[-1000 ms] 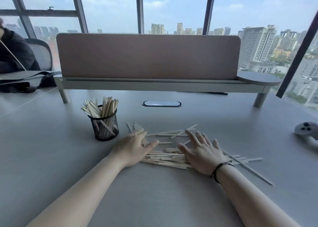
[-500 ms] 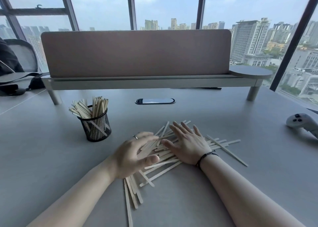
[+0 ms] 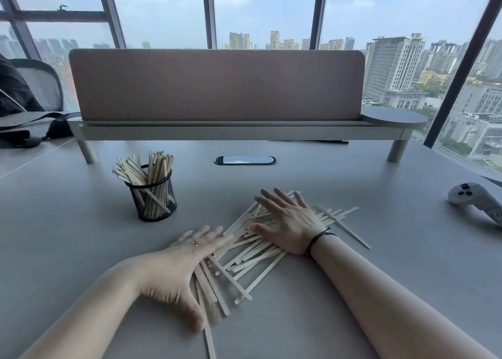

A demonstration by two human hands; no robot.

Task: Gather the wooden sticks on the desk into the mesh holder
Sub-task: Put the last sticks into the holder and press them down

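Both palms flat, fingers spread, nothing gripped: left hand (image 3: 179, 266) pressed on near-left edge of loose wooden sticks (image 3: 252, 252), right hand (image 3: 290, 222) laid over pile's far middle. Mesh holder (image 3: 153, 195), black wire, upright on desk (image 3: 81, 236), well apart from pile, far-left of it; holds a fanned bunch of sticks, tops poking above rim and leaning both ways, lower lengths visible thru mesh. Rest of sticks lying criss-crossed on desk betw. and under the hands, a few splayed out right of pile past right wrist, one long stick running toward near edge and cut off by frame bottom. Left hand blurred, esp. thumb and palm edge, so finger contact w/ sticks hard to make out; ring on one left finger, dark cord band on right wrist. Sticks under both palms hidden. Forearms angling in from bottom corners, converging on pile. Grey controller (image 3: 478, 199) far right of pile, partly cut off by frame edge.
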